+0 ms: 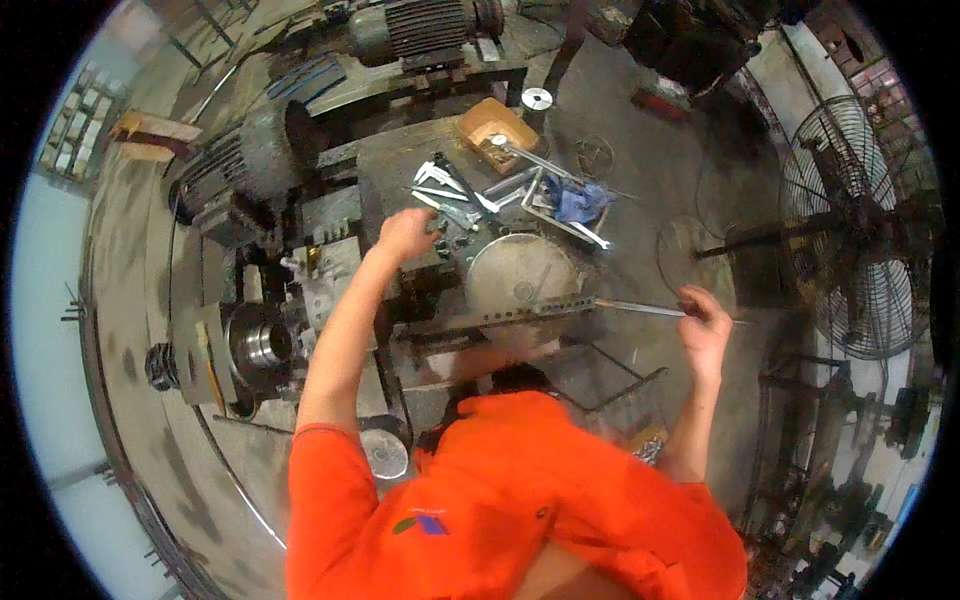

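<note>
Stained brownish floor [130, 300]; pale blue wall [50, 270] left; caged fan [850, 232] right.

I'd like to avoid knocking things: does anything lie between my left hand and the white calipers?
Yes. Seen from above, a slim pale stick lies between your left hand and the white calipers, close to the fingers. Nothing else visible blocks that gap.

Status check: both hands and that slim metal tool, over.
Right hand gripping slim metal tool. Left hand near white calipers, grip unclear. Drilled bar at tool's tip, contact unclear.
</note>
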Demonstrator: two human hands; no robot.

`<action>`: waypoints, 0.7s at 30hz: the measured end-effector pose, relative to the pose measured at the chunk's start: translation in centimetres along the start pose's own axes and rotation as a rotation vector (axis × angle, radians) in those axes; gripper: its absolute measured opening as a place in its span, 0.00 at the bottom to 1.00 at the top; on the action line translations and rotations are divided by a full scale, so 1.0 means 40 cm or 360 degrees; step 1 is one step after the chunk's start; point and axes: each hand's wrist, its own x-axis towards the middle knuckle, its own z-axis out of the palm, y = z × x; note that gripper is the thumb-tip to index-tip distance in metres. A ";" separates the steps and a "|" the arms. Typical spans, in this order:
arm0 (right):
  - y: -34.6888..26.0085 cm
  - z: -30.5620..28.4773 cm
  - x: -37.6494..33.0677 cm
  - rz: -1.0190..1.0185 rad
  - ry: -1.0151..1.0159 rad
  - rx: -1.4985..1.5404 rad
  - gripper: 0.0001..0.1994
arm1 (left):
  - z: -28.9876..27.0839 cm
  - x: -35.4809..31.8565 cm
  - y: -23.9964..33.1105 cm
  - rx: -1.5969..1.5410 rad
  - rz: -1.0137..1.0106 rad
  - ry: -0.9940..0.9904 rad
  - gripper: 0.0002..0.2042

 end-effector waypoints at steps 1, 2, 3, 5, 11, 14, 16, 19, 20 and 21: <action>-0.008 0.002 -0.014 -0.0008 0.0001 -0.0012 0.18 | -0.046 -0.032 0.014 -0.0107 0.0046 0.0083 0.19; -0.014 0.001 -0.029 -0.0012 0.0016 -0.0027 0.18 | -0.097 -0.067 0.042 -0.0185 0.0061 0.0210 0.18; -0.016 0.007 -0.039 -0.0027 0.0002 -0.0002 0.19 | -0.150 -0.115 0.067 -0.0258 0.0063 0.0338 0.18; -0.014 0.025 -0.053 -0.0055 -0.0030 0.0045 0.19 | -0.235 -0.209 0.104 -0.0422 0.0040 0.0427 0.16; -0.065 0.150 0.024 -0.0221 -0.0304 0.0271 0.17 | -0.284 -0.509 0.096 -0.1306 0.0095 0.0891 0.14; -0.181 0.250 0.105 -0.0401 -0.0587 0.0029 0.16 | -0.260 -0.668 0.065 -0.1330 -0.0307 0.0927 0.15; -0.206 0.355 0.183 -0.0529 -0.1026 0.0219 0.17 | -0.185 -0.762 -0.006 -0.1181 -0.0298 0.1067 0.16; -0.199 0.540 0.293 -0.1141 -0.1390 -0.0261 0.16 | -0.104 -0.867 -0.056 -0.1427 -0.0793 0.1023 0.15; -0.174 0.624 0.328 -0.1134 -0.1583 -0.0455 0.15 | -0.085 -0.885 -0.063 -0.1375 -0.0923 0.1048 0.14; -0.155 0.691 0.351 -0.1118 -0.1719 -0.0578 0.14 | -0.078 -0.903 -0.063 -0.1383 -0.1018 0.1064 0.13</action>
